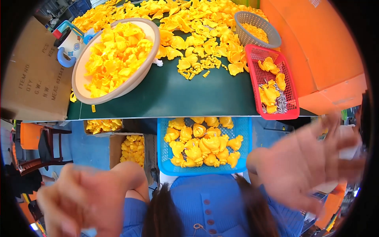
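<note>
My left hand (90,197) is raised at the lower left, smeared by motion, with its fingers partly bent. Nothing shows in it, but the blur hides how the fingers meet. On the right, my right hand (304,162) is lifted with its fingers spread and nothing in it, also blurred. Between the two hands, a blue plastic basket (165,170) rests at my lap below the table edge. It holds several yellow plastic rose heads (199,130), some with a small metallic piece sticking out. Neither hand touches the basket.
On the green tabletop (166,93), a beige bowl (156,37) holds yellow petals. Loose yellow petals (193,39) cover the back. A red basket (290,114) has yellow pieces and metal pins; a grey basket (246,39) holds small yellow pieces. Cardboard (35,79) stands left, an orange panel (316,47) right.
</note>
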Motion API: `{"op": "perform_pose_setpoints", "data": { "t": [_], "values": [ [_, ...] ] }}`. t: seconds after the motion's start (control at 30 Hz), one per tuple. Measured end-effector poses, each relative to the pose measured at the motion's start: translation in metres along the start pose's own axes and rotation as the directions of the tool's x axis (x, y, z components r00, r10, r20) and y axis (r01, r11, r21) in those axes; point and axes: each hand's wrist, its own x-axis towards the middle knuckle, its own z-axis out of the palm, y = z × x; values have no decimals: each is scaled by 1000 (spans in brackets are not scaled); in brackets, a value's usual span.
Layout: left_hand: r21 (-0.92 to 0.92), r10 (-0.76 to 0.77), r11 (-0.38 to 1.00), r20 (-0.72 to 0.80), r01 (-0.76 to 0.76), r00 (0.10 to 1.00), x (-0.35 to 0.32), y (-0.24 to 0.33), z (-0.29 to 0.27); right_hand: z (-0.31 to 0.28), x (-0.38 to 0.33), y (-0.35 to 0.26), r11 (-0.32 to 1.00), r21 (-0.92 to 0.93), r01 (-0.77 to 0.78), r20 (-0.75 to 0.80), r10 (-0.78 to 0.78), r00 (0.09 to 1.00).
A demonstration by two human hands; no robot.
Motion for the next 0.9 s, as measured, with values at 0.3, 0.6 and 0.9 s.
{"op": "perform_pose_setpoints", "data": {
  "t": [0.3,0.6,0.9],
  "values": [
    [427,-783,503,-142,751,605,-127,-41,-39,-45,-120,229,415,-907,78,412,830,375],
    [448,-874,333,-184,830,450,-167,-33,-57,-33,-160,283,215,-907,362,314,919,239],
    [393,-952,250,-66,885,299,-174,-43,-41,-59,-108,243,306,-941,-146,227,888,399]
  ]
}}
